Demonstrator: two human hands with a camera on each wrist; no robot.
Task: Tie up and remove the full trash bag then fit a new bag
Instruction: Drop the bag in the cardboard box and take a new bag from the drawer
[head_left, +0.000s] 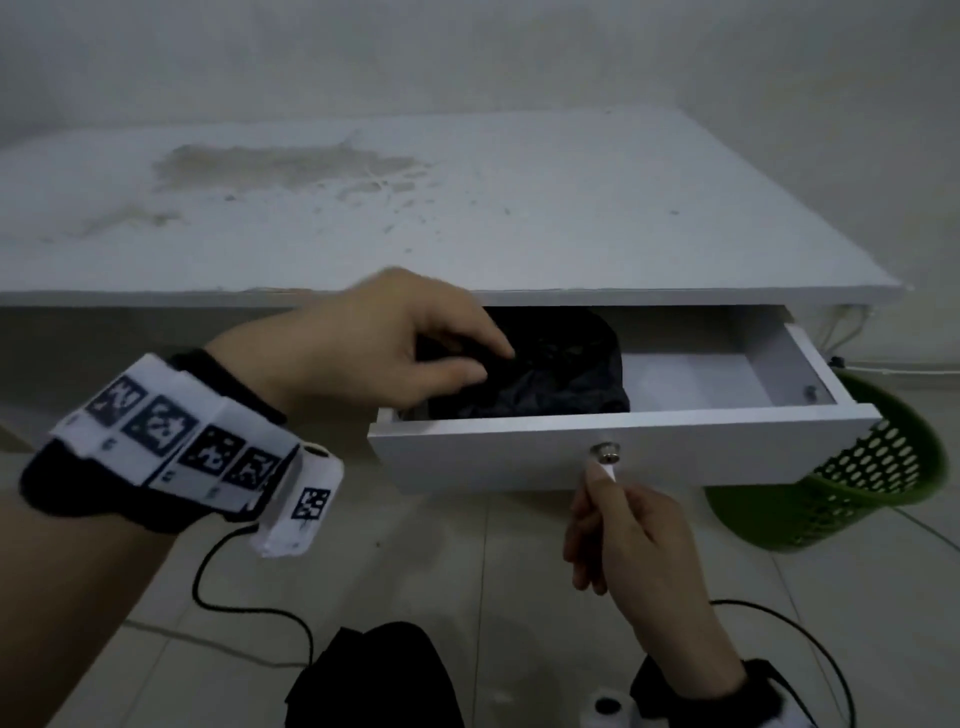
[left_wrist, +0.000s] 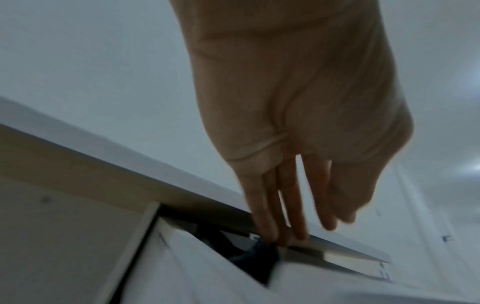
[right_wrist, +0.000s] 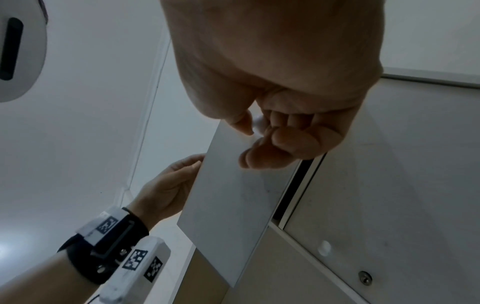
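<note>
Head view, step: judged to be fetching the new bag. The drawer (head_left: 623, 452) under the white table (head_left: 467, 208) stands pulled out at centre frame, with a dark crumpled heap of bags (head_left: 561, 374) in its left part.
Head view, left hand: the left hand (head_left: 379, 343) reaches over the drawer's left end, fingers (head_left: 488, 343) and thumb closing on the dark plastic in a pinch.
Head view, right hand: the right hand (head_left: 628, 540), lower centre, pinches the small metal knob (head_left: 605, 451) on the drawer front.
Head view, bin: a green perforated waste basket (head_left: 852, 483) stands on the tiled floor (head_left: 467, 561) at right, partly under the drawer; no liner shows.
Left wrist view: fingers (left_wrist: 272, 209) point down into the drawer gap and meet dark plastic (left_wrist: 257, 257); blurred, so the grip itself is unclear here.
Right wrist view: the right hand's fingers (right_wrist: 275, 144) are curled at the drawer front (right_wrist: 228, 205); the left hand (right_wrist: 168, 185) sits behind its edge.
Next move: probably lift one bag free of the heap, then shut the drawer.
Room: stained tabletop, plain pale wall, dim light.
</note>
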